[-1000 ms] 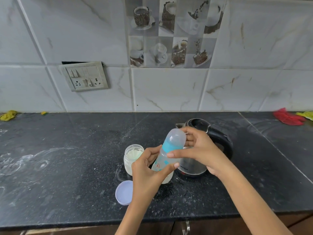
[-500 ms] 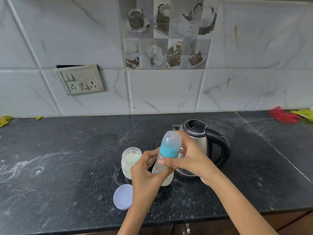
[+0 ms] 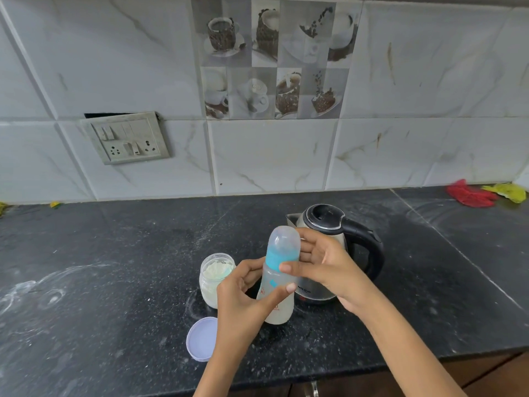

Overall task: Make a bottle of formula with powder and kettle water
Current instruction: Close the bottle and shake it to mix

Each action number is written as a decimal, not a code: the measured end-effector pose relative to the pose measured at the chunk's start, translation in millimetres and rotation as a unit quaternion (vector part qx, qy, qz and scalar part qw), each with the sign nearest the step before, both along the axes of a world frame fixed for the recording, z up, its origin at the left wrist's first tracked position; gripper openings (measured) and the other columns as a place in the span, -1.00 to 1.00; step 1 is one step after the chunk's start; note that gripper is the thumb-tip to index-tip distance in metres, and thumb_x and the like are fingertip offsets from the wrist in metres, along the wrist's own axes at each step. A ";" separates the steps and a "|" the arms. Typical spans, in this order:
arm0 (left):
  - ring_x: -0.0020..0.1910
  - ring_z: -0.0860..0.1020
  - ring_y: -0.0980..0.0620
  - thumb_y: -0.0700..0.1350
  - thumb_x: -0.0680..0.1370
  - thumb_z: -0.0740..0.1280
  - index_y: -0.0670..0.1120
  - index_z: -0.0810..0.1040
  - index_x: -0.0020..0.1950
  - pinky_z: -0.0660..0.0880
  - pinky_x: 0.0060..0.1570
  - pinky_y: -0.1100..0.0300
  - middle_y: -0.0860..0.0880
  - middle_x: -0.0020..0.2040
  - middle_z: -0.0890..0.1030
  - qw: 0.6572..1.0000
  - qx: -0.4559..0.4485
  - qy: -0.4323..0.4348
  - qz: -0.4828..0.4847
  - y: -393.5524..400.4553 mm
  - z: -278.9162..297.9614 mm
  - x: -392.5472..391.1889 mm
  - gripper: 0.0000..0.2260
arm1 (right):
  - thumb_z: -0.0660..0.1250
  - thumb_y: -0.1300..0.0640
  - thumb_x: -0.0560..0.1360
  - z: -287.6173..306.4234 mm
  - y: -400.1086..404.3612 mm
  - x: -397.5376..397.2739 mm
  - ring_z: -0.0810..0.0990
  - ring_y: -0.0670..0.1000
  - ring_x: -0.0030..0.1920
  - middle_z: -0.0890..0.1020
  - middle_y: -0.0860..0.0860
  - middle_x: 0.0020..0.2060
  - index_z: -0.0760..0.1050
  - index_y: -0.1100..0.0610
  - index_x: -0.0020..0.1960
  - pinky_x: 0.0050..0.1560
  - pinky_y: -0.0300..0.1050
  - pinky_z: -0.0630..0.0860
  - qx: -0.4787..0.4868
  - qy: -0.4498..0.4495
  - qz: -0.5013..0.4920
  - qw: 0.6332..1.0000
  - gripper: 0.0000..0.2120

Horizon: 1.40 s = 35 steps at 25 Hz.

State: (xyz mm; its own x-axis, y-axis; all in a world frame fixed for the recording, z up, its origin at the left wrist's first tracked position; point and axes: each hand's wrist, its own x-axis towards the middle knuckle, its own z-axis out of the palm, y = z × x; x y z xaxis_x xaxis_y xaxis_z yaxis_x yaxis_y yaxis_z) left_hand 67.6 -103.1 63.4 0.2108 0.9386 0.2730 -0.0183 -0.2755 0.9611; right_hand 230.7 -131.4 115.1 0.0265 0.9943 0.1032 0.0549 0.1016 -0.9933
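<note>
A clear baby bottle (image 3: 279, 282) with a blue collar and a translucent cap stands near upright above the black counter (image 3: 114, 267). My left hand (image 3: 243, 299) grips its lower body, thumb across the front. My right hand (image 3: 323, 267) holds the bottle just under the blue collar, thumb in front and fingers behind. An open glass jar of white powder (image 3: 214, 277) stands to the bottle's left. The steel kettle (image 3: 337, 242) with a black lid and handle stands right behind the bottle.
The jar's pale round lid (image 3: 201, 338) lies on the counter near the front edge. A red cloth (image 3: 469, 194) and a yellow cloth (image 3: 508, 191) lie at the far right by the wall. A switch plate (image 3: 128, 138) is on the tiled wall.
The bottle has come more upright between my hands. My right hand's fingers have loosened around the collar. The view has tilted down a little.
</note>
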 end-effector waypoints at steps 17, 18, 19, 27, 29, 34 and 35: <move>0.04 0.64 0.17 0.18 0.27 0.48 0.01 0.53 0.17 0.53 0.02 0.30 0.08 0.01 0.70 0.998 0.006 0.029 -0.057 22.6 40.0 -9.9 -0.47 | 0.61 -0.02 0.20 -26.6 -6.9 -10.0 0.67 -0.06 0.11 0.71 -0.03 0.07 0.48 -0.05 0.22 0.19 -0.03 0.59 0.034 -0.071 -0.059 0.995 -0.37; 0.01 0.64 0.21 0.21 0.20 0.50 0.04 0.53 0.14 0.53 0.01 0.33 0.10 -0.02 0.70 0.997 0.028 0.059 -0.030 24.1 44.4 -8.8 -0.43 | 0.62 -0.06 0.21 -27.0 -7.3 -13.1 0.66 -0.10 0.11 0.71 -0.08 0.06 0.49 -0.10 0.19 0.19 -0.07 0.58 0.048 -0.106 -0.086 0.989 -0.39; -0.03 0.63 0.24 0.24 0.16 0.51 0.06 0.54 0.11 0.53 -0.03 0.36 0.13 -0.06 0.70 0.996 0.040 0.080 -0.007 24.0 47.7 -6.3 -0.41 | 0.62 -0.09 0.22 -27.8 -7.9 -17.0 0.65 -0.16 0.09 0.70 -0.15 0.03 0.50 -0.15 0.17 0.16 -0.16 0.58 0.068 -0.142 -0.112 0.981 -0.43; -0.05 0.69 0.05 0.02 0.25 0.59 -0.07 0.62 0.03 0.62 0.02 -0.02 -0.02 -0.08 0.72 0.999 -0.007 0.014 -0.051 31.7 57.9 2.7 -0.59 | 0.45 -0.17 0.37 -23.0 -9.1 -29.5 0.67 -0.12 -0.01 0.71 -0.14 -0.05 0.54 -0.26 0.08 -0.05 -0.21 0.60 0.102 -0.139 -0.126 0.977 -0.70; -0.03 0.69 -0.01 -0.08 0.29 0.58 -0.12 0.62 0.05 0.62 0.04 0.00 -0.07 -0.05 0.72 0.995 -0.022 -0.009 -0.095 34.2 58.6 0.3 -0.63 | 0.47 -0.01 0.41 -19.1 -8.3 -23.8 0.70 0.00 0.01 0.73 -0.02 -0.03 0.60 -0.10 0.12 0.05 0.00 0.63 0.078 -0.065 -0.072 0.992 -0.72; -0.01 0.68 -0.10 -0.18 0.39 0.48 -0.23 0.60 0.10 0.60 -0.05 0.16 -0.18 0.00 0.70 0.977 -0.048 -0.054 -0.202 37.8 60.6 -3.6 -0.69 | 0.43 0.20 0.42 -11.7 -10.7 -14.9 0.72 -0.07 -0.04 0.75 -0.01 -0.07 0.67 0.02 0.05 -0.11 -0.27 0.60 0.037 0.046 0.001 0.998 -0.78; -0.02 0.68 -0.10 -0.20 0.40 0.46 -0.24 0.60 0.10 0.59 -0.06 0.17 -0.19 0.00 0.70 0.973 -0.052 -0.056 -0.220 39.3 60.3 -5.0 -0.70 | 0.42 0.21 0.42 -11.6 -11.2 -13.7 0.72 -0.10 -0.05 0.76 -0.04 -0.08 0.69 -0.01 0.02 -0.12 -0.31 0.58 0.030 0.055 0.013 0.998 -0.78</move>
State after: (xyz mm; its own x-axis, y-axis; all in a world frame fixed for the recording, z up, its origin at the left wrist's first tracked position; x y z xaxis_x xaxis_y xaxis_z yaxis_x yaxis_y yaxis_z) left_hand 62.6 -63.8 123.8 0.5725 0.7879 0.2268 -0.2191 -0.1196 0.9683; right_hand 217.0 -142.5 103.4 0.0152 0.9868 0.1610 -0.0576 0.1616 -0.9852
